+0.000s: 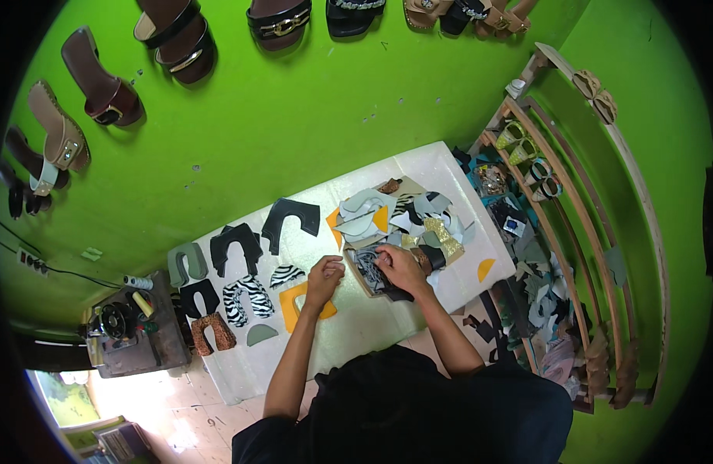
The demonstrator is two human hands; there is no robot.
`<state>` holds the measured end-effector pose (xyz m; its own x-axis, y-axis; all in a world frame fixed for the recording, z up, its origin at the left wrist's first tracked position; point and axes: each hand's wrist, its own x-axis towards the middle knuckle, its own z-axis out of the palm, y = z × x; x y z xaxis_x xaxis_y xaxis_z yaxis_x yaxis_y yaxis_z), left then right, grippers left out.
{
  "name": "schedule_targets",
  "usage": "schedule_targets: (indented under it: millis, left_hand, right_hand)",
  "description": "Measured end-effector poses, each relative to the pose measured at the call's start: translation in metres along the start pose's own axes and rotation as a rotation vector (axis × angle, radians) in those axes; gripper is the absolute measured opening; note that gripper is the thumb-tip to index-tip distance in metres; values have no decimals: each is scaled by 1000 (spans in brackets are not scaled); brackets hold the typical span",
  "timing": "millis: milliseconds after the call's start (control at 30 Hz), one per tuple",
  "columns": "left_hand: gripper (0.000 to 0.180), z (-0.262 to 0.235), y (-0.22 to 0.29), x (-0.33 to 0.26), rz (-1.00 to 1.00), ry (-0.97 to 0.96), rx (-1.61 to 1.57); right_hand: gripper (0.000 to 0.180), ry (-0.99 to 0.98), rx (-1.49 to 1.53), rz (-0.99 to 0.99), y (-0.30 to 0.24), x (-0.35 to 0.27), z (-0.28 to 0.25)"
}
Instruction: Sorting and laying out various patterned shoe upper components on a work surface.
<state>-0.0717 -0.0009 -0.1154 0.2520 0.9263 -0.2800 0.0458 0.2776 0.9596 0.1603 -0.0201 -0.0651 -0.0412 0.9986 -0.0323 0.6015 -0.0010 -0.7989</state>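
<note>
My left hand (324,280) hovers over the white table (318,340), its fingers curled in; whatever they may hold is too small to make out. Just below it lies a yellow U-shaped cutout (291,309). My right hand (401,267) is at a shallow cardboard box (352,272), fingers bent together over a heap of thin grey strips (366,263). What sits between those fingers is hidden. Beyond the strips, a pile of cut material pieces (364,213) in grey, zebra print, gold and yellow spreads over the table.
U-shaped cutouts in black (234,249), zebra print (248,300), leopard print (213,332) and grey-green (187,263) lie at left. A yellow half-round piece (486,269) lies right. Wooden racks (573,178) stand at right, a sewing machine (115,321) at left. Sandals (279,23) hang above.
</note>
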Motion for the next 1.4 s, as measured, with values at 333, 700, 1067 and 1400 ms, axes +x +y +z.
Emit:
schedule_targets:
  millis: [333, 700, 1067, 1400]
  left_hand:
    - [20, 12, -48, 102, 1, 227, 298]
    - [36, 25, -70, 156, -394, 309, -74]
    - [55, 36, -33, 147, -552, 378, -87]
    - [16, 46, 13, 131, 58, 509, -51]
  right_hand:
    - [28, -19, -151, -45, 39, 77, -8]
    - [21, 36, -536, -125, 87, 98, 4]
    - [13, 101, -431, -59, 91, 89, -6]
    - [15, 130, -327, 43, 54, 56, -56]
